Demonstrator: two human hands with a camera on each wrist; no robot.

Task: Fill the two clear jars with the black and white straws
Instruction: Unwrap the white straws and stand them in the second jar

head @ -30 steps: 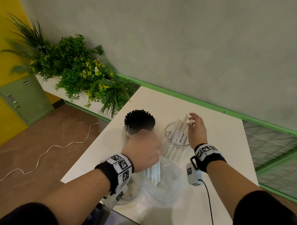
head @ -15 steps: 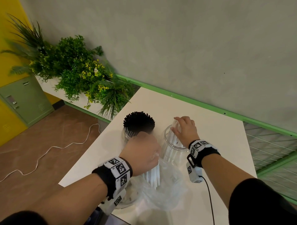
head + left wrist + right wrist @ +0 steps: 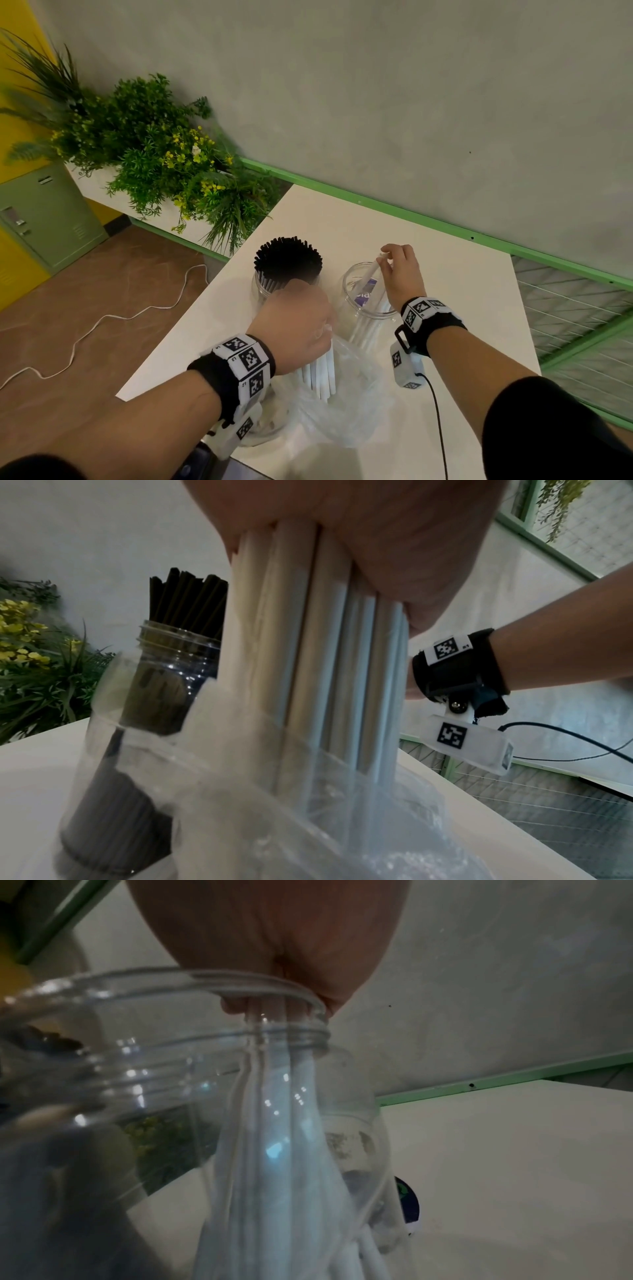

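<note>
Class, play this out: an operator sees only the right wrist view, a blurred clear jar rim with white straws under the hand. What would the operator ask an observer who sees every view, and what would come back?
Operator: Is the other jar filled?
Observer: Yes, the jar of black straws is packed full.
Operator: What is the left hand doing?
Observer: The left hand grips a bundle of white straws standing in a clear plastic bag.
Operator: How full is my jar?
Observer: The right jar holds only a few white straws; the right hand pinches one at its mouth.
</note>
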